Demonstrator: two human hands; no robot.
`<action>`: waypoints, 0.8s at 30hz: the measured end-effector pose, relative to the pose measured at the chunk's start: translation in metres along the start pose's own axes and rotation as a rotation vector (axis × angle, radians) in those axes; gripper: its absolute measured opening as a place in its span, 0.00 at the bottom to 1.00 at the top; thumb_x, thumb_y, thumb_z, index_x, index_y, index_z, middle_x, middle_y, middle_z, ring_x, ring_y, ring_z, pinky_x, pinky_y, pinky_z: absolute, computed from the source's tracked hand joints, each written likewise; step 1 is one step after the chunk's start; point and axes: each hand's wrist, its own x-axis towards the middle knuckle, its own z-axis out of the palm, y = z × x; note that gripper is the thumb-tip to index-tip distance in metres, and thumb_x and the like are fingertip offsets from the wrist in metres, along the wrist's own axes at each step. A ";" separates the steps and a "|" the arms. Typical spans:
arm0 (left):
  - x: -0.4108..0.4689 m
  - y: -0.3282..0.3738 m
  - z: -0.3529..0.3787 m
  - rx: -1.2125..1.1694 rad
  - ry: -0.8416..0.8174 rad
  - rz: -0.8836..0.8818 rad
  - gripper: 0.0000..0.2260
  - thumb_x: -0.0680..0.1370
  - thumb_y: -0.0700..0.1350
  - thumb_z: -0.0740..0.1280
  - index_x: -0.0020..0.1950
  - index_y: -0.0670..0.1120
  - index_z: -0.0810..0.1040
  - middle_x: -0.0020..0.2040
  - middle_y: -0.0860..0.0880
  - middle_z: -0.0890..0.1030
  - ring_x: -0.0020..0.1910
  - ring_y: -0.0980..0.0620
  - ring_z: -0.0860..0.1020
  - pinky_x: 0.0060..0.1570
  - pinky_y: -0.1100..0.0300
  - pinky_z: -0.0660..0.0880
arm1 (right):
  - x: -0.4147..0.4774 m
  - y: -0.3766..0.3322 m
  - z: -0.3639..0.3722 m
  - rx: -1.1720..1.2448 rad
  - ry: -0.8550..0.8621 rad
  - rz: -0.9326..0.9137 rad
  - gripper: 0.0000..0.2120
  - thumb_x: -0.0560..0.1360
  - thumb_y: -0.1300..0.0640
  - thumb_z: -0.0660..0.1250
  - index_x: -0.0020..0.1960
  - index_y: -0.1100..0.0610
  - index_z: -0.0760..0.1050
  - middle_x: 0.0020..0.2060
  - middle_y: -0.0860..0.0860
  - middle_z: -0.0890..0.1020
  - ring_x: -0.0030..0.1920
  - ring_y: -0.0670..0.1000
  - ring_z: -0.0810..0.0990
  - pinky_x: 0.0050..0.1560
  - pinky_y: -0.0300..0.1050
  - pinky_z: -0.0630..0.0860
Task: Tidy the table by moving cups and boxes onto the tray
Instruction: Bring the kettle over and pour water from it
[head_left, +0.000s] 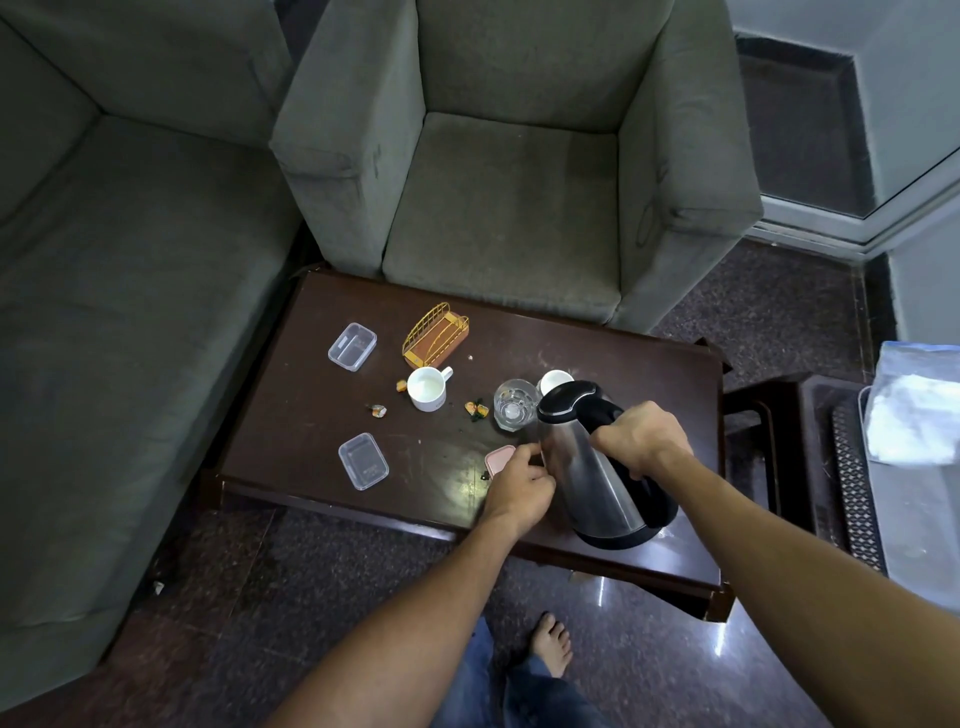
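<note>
My right hand (641, 439) grips the black handle of a steel kettle (592, 467), which leans toward a clear glass (514, 405). My left hand (519, 486) rests against the kettle's side, its fingers over a pink box (498, 460) on the dark wooden table (322, 415). A white cup (428, 388) stands mid-table. A second white cup (553, 381) is partly hidden behind the kettle lid. Two clear plastic boxes lie at the far left (352, 346) and near left (363, 461). A gold wire tray (435, 335) sits at the back.
Several small sweet wrappers (477, 409) are scattered around the cups. Grey sofas (514, 156) stand behind and left of the table. A dark stool (769, 431) and a patterned stand with a plastic bag (914, 410) are to the right. My bare foot (551, 644) is below the table edge.
</note>
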 end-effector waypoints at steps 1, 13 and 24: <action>0.000 0.000 0.000 -0.001 0.002 0.000 0.22 0.70 0.44 0.62 0.63 0.55 0.76 0.36 0.57 0.84 0.51 0.48 0.83 0.56 0.51 0.77 | 0.000 0.000 0.000 -0.001 -0.001 -0.002 0.12 0.65 0.49 0.67 0.37 0.58 0.80 0.26 0.52 0.83 0.22 0.51 0.83 0.28 0.39 0.76; -0.002 0.001 0.000 0.011 0.001 -0.014 0.19 0.70 0.44 0.62 0.58 0.60 0.74 0.40 0.58 0.86 0.51 0.52 0.82 0.58 0.53 0.77 | -0.001 0.000 -0.002 0.003 0.003 -0.007 0.13 0.65 0.48 0.67 0.37 0.58 0.81 0.26 0.53 0.83 0.22 0.51 0.83 0.28 0.40 0.77; -0.002 0.002 0.000 0.001 -0.013 -0.011 0.19 0.68 0.46 0.61 0.57 0.61 0.73 0.39 0.59 0.85 0.49 0.52 0.82 0.55 0.54 0.76 | -0.001 0.000 -0.003 0.002 0.002 -0.010 0.13 0.65 0.49 0.67 0.37 0.58 0.81 0.23 0.52 0.82 0.21 0.51 0.82 0.29 0.40 0.78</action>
